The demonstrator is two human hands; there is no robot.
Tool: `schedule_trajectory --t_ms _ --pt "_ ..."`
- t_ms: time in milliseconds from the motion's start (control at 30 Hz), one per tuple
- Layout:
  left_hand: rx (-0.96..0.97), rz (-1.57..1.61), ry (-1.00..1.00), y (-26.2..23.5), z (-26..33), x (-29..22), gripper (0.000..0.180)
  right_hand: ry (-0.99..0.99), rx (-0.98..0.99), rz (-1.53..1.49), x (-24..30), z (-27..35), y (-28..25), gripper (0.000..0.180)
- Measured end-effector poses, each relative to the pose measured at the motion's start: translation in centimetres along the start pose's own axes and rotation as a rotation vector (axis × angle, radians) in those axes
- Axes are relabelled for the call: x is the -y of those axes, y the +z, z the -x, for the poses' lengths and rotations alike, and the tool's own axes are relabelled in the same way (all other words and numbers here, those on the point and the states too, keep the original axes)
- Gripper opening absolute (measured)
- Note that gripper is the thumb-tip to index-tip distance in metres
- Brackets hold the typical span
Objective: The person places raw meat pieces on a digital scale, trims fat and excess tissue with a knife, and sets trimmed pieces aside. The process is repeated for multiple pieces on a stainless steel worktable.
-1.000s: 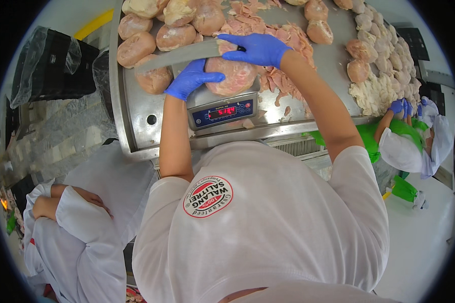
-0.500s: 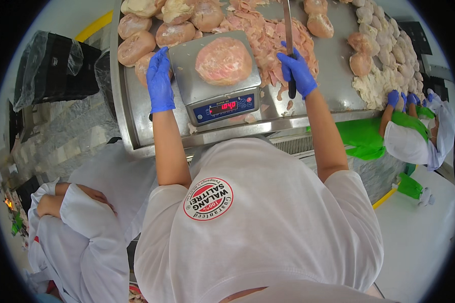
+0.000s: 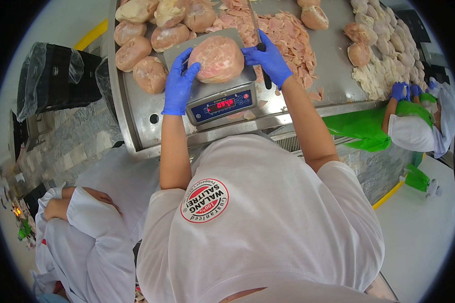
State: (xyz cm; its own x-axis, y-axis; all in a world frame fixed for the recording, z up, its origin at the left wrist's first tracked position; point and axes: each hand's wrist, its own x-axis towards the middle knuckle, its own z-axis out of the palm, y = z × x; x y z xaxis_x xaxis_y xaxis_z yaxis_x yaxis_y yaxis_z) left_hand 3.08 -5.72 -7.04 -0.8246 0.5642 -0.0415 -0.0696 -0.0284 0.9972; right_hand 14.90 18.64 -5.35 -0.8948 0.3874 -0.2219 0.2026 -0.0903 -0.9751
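A round pink ham (image 3: 218, 59) sits on the steel plate of a digital scale (image 3: 202, 115) with a lit red display. My left hand (image 3: 179, 83), in a blue glove, grips the ham's left side, thumb over its top. In my right hand (image 3: 272, 61), also gloved in blue, is a long knife (image 3: 266, 79) with a black handle, its blade pointing away from me. The fingertips of that hand also press against the ham's right side.
The steel table (image 3: 333, 50) has a raised rim. More hams (image 3: 149, 74) lie at left, a heap of thin meat trimmings (image 3: 288, 43) behind my right hand, and pale meat pieces (image 3: 371, 78) at far right. People stand at both sides; a black crate (image 3: 60, 76) is left.
Both hands have come in from the scale's sides onto the ham. The ham has shifted slightly left and up, and the display reading has changed. The knife stays in my right hand.
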Motion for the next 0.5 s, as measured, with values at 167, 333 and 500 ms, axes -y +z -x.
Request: schedule_trajectory --t_ms 167,333,500 --pt "-0.231 0.175 -0.023 -4.2 -2.2 1.3 0.032 0.031 0.006 -0.043 0.5 0.8 -1.4 0.09" --pt "-0.179 0.186 -0.239 -3.2 -0.5 -1.9 0.045 -0.053 0.006 -0.113 -0.7 0.7 -0.8 0.085" --pt "-0.041 -0.35 -0.001 2.1 -0.3 -1.9 0.085 -0.096 0.007 0.054 0.0 1.9 1.2 0.082"
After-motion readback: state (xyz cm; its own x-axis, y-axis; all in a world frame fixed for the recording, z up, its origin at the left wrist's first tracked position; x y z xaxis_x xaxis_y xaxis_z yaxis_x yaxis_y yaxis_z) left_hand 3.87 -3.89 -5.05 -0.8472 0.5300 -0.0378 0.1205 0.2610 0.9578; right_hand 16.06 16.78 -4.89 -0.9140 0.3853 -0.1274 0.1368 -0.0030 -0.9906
